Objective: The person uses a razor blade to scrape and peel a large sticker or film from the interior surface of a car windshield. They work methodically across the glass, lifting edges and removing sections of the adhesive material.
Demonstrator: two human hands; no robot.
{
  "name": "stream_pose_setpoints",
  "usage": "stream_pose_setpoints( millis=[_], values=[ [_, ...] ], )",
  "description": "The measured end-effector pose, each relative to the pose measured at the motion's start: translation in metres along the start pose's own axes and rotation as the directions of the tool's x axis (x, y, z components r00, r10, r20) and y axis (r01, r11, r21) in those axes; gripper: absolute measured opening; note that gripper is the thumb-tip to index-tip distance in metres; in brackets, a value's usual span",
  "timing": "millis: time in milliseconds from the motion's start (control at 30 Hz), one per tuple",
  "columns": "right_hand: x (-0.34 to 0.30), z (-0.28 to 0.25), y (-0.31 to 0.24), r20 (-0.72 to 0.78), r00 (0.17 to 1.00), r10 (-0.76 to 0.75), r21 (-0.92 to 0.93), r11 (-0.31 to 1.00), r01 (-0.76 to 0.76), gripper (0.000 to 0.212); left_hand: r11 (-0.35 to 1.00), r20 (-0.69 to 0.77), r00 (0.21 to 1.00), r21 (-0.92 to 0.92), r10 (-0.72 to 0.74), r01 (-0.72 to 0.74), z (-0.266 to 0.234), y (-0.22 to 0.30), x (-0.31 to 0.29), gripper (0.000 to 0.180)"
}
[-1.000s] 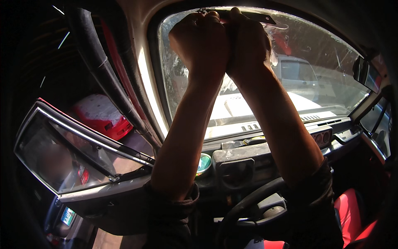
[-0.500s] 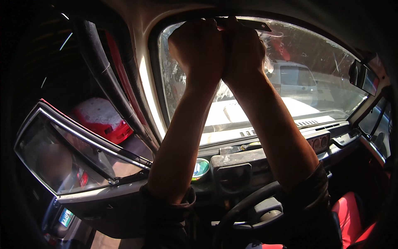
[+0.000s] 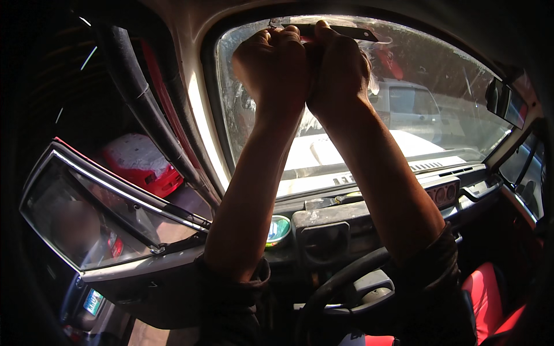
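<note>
Both my arms reach up in front of the windshield (image 3: 467, 115). My right hand (image 3: 340, 66) is closed on a flat dark strip (image 3: 362, 33), whose slanted end with a small hole sticks out to the right. Close against it on the left, my left hand (image 3: 270, 66) is also closed, thumb on top, gripping the same strip. The strip lies near the windshield's upper edge, roughly level. Its middle is hidden by my fingers, and I cannot tell whether it touches the glass.
Below my arms are the steering wheel (image 3: 340, 282), the dashboard (image 3: 329, 216) and a round green-and-white tin (image 3: 278, 229). The door (image 3: 144, 265) hangs open at left, beside a red-and-white car part (image 3: 141, 161). A mirror (image 3: 505, 101) is at right; a red seat (image 3: 485, 300) is lower right.
Both hands stay closed on the strip, with slightly more of it showing above the fingers. The windshield frame sits a little higher and further left in view.
</note>
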State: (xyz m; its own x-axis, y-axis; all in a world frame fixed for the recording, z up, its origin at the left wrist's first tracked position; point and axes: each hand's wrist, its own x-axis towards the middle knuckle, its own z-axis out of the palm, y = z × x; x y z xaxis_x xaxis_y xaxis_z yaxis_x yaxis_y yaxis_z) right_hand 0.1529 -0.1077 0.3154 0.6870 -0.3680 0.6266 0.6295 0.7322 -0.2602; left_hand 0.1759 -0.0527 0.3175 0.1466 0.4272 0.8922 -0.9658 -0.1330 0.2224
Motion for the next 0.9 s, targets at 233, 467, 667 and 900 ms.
stream_pose_setpoints(
  millis=[233, 467, 667, 900],
  values=[
    [-0.003, -0.003, -0.003, 0.011, 1.000, -0.006, -0.124, 0.992, 0.008, 0.021, 0.994, 0.008, 0.996, -0.071, -0.083, 0.084, 0.002, 0.001, 0.000, 0.018],
    [0.011, -0.010, 0.000, 0.057, 0.998, 0.034, -0.142, 0.990, -0.025, 0.024, 0.999, 0.005, 1.000, -0.043, 0.027, -0.027, 0.003, -0.001, 0.002, 0.019],
    [0.012, -0.013, 0.001, 0.076, 0.995, 0.064, -0.164, 0.985, -0.051, 0.025, 0.995, 0.009, 1.000, -0.095, -0.011, 0.012, 0.005, -0.003, 0.001, 0.017],
    [0.025, -0.018, 0.001, 0.255, 0.961, 0.109, -0.082, 0.992, -0.091, 0.022, 0.999, -0.009, 1.000, -0.053, -0.008, 0.008, 0.004, 0.000, 0.002, 0.016]
  ],
)
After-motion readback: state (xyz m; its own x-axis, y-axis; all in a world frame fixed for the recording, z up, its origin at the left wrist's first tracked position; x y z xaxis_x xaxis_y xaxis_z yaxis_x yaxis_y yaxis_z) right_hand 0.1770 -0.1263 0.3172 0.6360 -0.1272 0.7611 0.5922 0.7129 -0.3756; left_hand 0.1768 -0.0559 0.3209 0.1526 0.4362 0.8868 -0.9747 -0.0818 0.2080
